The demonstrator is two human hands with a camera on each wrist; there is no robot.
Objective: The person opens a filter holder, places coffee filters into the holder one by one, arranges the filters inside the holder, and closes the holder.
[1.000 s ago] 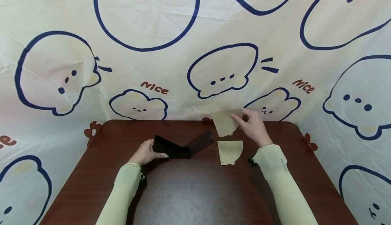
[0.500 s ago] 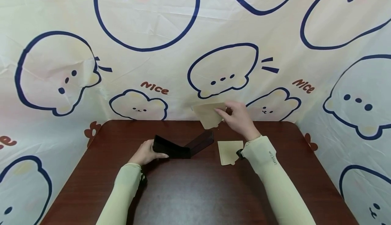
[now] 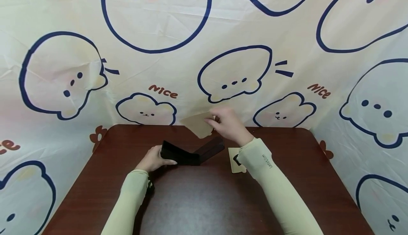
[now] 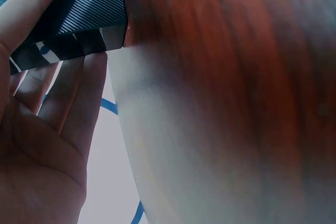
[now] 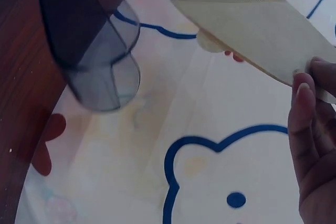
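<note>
On the table, my left hand (image 3: 152, 160) grips the end of a black filter-paper case (image 3: 180, 155), thumb on one side and fingers on the other. Its ribbed black body (image 4: 86, 3) shows in the left wrist view. A smoky see-through lid (image 3: 211, 149) is swung open toward the right. Above the lid, my right hand (image 3: 230, 123) pinches a tan cone coffee filter (image 3: 198, 124) by one edge, between thumb and fingers. In the right wrist view this coffee filter (image 5: 252, 32) hangs in the air, apart from the lid (image 5: 105, 72).
A second tan coffee filter (image 3: 234, 161) lies on the brown table (image 3: 204, 199), partly covered by the right wrist and its black camera strap. A cloth printed with cartoon outlines (image 3: 178, 68) hangs close behind the table's back edge and along both sides.
My right hand has carried the coffee filter leftward from beyond the second filter to above the case's open lid, tilting it on the way. The left hand and case have stayed in place.
</note>
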